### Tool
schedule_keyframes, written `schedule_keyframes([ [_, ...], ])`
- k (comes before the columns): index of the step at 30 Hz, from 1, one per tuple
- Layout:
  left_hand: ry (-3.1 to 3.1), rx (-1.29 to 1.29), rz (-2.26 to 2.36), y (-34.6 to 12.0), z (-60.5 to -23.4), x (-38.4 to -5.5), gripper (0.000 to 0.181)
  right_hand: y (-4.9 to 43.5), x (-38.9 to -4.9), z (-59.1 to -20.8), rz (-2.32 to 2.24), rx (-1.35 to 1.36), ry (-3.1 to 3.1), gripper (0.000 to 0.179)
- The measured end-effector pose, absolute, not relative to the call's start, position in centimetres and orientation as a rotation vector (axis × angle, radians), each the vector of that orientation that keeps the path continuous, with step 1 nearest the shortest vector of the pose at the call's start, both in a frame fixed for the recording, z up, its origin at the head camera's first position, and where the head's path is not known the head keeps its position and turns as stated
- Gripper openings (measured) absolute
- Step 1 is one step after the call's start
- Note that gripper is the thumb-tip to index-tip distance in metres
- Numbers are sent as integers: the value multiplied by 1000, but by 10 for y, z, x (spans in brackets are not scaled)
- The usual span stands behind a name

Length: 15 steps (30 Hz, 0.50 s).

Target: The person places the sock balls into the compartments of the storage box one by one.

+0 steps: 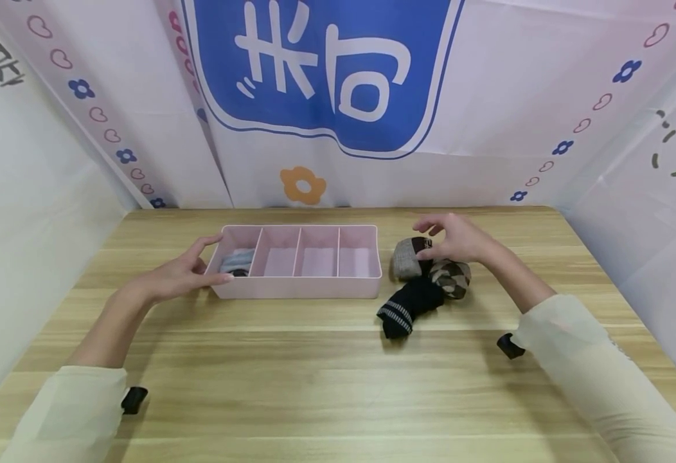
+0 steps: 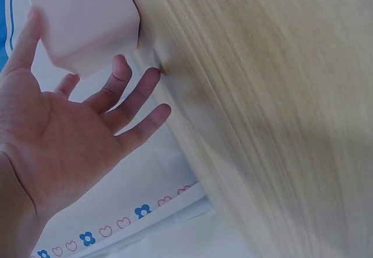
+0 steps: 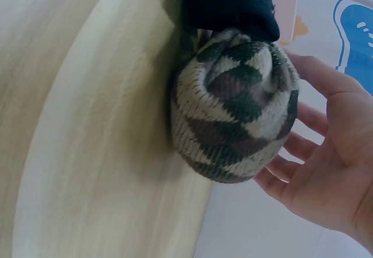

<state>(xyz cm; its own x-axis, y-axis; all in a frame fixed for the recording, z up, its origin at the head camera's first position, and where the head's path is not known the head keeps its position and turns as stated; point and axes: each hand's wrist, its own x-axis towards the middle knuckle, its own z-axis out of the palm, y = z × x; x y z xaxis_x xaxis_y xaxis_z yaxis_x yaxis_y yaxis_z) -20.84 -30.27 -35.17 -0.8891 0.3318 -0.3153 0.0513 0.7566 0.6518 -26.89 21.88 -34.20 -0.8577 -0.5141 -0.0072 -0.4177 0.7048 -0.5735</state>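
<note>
At the left end of a pink divided storage box point(image 1: 297, 289), my left hand point(image 1: 171, 278) holds it between thumb and index finger. The other fingers are spread free beside the end wall point(image 2: 90, 22). Light blue rolled socks point(image 1: 237, 260) with a dark patch lie in the leftmost compartment. My right hand point(image 1: 459, 238) is over a grey and dark brown rolled sock point(image 1: 405, 259), thumb at its edge and fingers apart above it. Beside that sit a camouflage-patterned rolled sock point(image 1: 452, 278) and a black sock bundle with white stripes point(image 1: 409, 306). In the right wrist view, the camouflage sock hides the grey one.
The box and socks stand on a wood-grain table point(image 1: 315, 386). A white printed cloth point(image 1: 488, 128) hangs behind the table's back edge, with more cloth at both sides. The box's other three compartments, split by thin dividers, are bare.
</note>
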Motion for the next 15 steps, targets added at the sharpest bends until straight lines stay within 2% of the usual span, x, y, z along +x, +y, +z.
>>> schedule_keyframes([
  [7, 2555, 307, 919, -302, -351, -208, 98, 223, -270, -350, -869, -837, 2648, 68],
  [15, 2554, 305, 919, -303, -352, -208, 98, 224, -272, -359, -829, -798, 2648, 77],
])
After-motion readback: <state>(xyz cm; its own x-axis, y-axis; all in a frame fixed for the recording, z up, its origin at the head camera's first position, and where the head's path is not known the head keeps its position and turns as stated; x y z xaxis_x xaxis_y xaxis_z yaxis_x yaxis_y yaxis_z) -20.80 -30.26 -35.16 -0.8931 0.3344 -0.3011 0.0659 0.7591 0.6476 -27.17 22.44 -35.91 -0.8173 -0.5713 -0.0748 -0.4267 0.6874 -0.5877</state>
